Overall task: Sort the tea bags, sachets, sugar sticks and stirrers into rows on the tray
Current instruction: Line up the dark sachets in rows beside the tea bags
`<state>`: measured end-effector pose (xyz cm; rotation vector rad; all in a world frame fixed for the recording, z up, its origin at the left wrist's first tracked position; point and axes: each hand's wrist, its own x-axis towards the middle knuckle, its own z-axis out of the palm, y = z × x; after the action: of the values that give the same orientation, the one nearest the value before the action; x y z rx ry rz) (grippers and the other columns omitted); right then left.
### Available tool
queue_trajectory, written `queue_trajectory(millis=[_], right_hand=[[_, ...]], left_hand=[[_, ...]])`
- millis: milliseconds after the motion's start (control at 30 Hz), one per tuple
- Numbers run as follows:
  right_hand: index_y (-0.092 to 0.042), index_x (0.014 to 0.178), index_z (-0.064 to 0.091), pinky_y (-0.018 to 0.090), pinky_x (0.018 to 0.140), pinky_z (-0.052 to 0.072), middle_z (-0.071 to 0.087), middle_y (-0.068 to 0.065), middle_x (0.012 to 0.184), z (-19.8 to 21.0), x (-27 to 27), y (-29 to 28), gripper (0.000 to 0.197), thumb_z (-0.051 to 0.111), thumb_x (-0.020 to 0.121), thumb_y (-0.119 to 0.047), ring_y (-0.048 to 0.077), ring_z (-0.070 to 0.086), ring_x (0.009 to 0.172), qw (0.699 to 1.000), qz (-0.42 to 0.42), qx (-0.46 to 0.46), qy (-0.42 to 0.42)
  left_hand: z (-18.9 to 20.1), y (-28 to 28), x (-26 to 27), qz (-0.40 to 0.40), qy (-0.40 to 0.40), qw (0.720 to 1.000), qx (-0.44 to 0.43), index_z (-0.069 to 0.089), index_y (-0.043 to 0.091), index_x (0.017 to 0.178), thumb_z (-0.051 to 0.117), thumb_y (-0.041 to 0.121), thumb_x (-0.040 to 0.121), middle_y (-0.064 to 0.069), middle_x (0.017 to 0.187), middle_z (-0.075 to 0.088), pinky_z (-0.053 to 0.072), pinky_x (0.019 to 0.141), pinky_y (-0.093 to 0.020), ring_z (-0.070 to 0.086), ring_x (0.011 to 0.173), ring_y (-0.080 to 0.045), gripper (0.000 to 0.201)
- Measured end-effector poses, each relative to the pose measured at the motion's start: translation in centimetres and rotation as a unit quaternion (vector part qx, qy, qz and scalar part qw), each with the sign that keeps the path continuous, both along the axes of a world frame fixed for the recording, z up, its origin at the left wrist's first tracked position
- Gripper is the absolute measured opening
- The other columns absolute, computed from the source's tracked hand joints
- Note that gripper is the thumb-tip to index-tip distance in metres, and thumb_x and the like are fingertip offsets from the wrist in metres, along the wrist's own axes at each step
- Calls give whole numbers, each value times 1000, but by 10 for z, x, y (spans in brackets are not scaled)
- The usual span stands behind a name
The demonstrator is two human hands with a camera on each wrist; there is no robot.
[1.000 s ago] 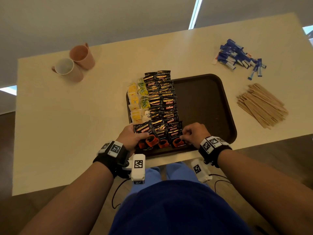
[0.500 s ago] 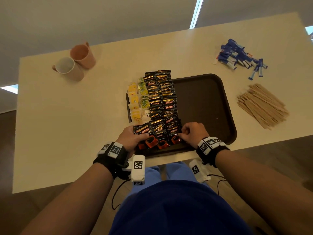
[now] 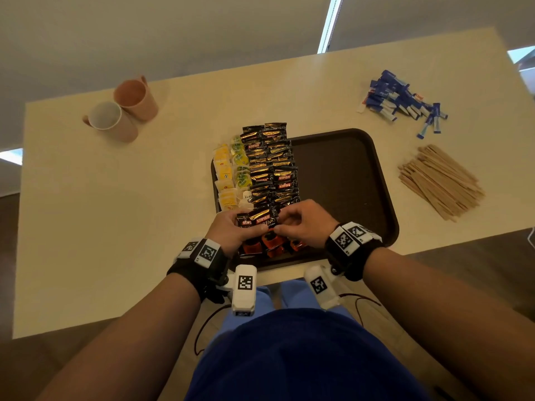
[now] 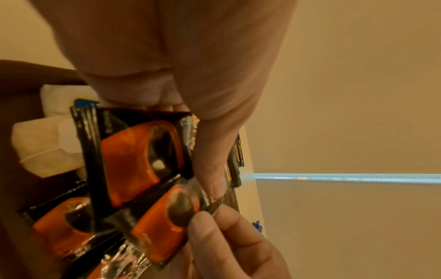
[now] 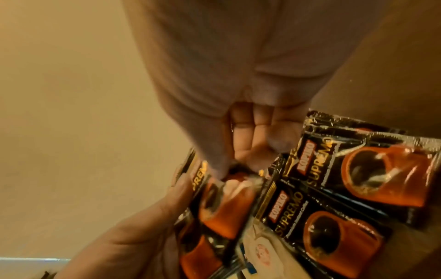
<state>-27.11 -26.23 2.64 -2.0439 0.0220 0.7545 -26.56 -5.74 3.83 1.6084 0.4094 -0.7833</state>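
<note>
A dark brown tray lies before me. Its left part holds yellow and green tea bags and two rows of black coffee sachets. My left hand grips a few black and orange sachets at the tray's near edge, thumb on top. My right hand pinches the right edge of the same bunch. In the left wrist view the left thumb presses on the sachets. The right wrist view shows fingers on a sachet, with others lying beside.
Blue sugar sticks lie heaped at the table's far right. Wooden stirrers are piled right of the tray. Two pink mugs stand at the far left. The tray's right half is bare.
Both hands have come together and lifted a few sachets off the near end of the rows; the right hand moved left toward the left hand.
</note>
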Motion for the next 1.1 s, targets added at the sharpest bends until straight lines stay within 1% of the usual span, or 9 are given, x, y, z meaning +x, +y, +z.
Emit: queue_trajectory(millis=[100, 200, 300, 400, 533, 600, 700, 900, 1100], right_hand=[[-13, 89, 69, 29, 69, 59, 72, 3, 78, 0, -2, -1, 6, 74, 87, -15, 9, 67, 68, 999, -32, 3, 31], [-10, 90, 68, 30, 65, 57, 71, 5, 76, -2, -6, -17, 6, 72, 88, -14, 9, 66, 64, 996, -77, 6, 54], [-16, 84, 66, 22, 58, 51, 69, 0, 68, -7, -11, -37, 7, 71, 89, -16, 2, 63, 55, 995, -65, -38, 62], [-21, 81, 67, 18, 56, 47, 69, -3, 67, -14, -18, -49, 10, 73, 88, -19, -3, 61, 53, 993, -30, -93, 72], [-23, 83, 68, 22, 64, 53, 71, -2, 73, -24, -24, -49, 9, 76, 85, -19, 4, 67, 65, 990, -10, -122, 75], [-17, 84, 70, 24, 66, 56, 72, 0, 75, -27, -24, -47, 6, 76, 85, -19, 9, 68, 67, 988, 3, -133, 76], [-17, 69, 63, 22, 61, 48, 66, -1, 69, -31, -21, -43, 21, 75, 86, -22, 11, 63, 66, 983, 31, -173, 58], [-23, 71, 58, 24, 65, 45, 62, -2, 78, -35, -15, -39, 24, 75, 85, -31, 14, 60, 77, 970, 80, -225, 52], [-19, 77, 61, 28, 66, 53, 64, 0, 80, -35, -11, -40, 29, 78, 80, -43, 16, 62, 77, 962, 95, -248, 69]], left_hand=[[-1, -4, 0, 4, 31, 999, -20, 68, 25, 106, 70, -1, 86, -13, 118, 68, 55, 93, -55, 67, 108, -32, 33], [-4, -1, -1, -8, 31, 999, -23, 67, 20, 112, 57, -14, 87, -13, 117, 69, 55, 94, -55, 67, 109, -31, 44], [-8, 3, -2, -66, -25, 997, 38, 67, 24, 115, 64, -7, 87, -8, 112, 70, 55, 95, -50, 68, 106, -24, 42], [-12, 0, 1, -152, -67, 979, 122, 69, 21, 111, 74, 1, 83, -17, 100, 71, 56, 91, -47, 68, 95, -31, 34], [-16, -9, 3, -230, -80, 952, 185, 68, 28, 94, 81, 10, 79, -2, 91, 71, 55, 81, -34, 67, 86, -20, 27], [-19, -15, 1, -254, -77, 941, 211, 66, 26, 96, 83, 13, 78, 1, 87, 67, 52, 72, -26, 63, 78, -14, 28], [-23, -24, -3, -291, -95, 918, 253, 68, 20, 101, 83, 15, 78, 8, 80, 59, 41, 63, -18, 55, 73, -7, 28], [-27, -36, -10, -289, -144, 888, 329, 68, 17, 100, 80, 17, 81, 6, 86, 55, 36, 70, -21, 53, 82, -12, 22], [-26, -38, -11, -224, -137, 904, 338, 57, 19, 85, 83, 20, 78, 2, 85, 59, 46, 73, -27, 57, 81, -18, 27]])
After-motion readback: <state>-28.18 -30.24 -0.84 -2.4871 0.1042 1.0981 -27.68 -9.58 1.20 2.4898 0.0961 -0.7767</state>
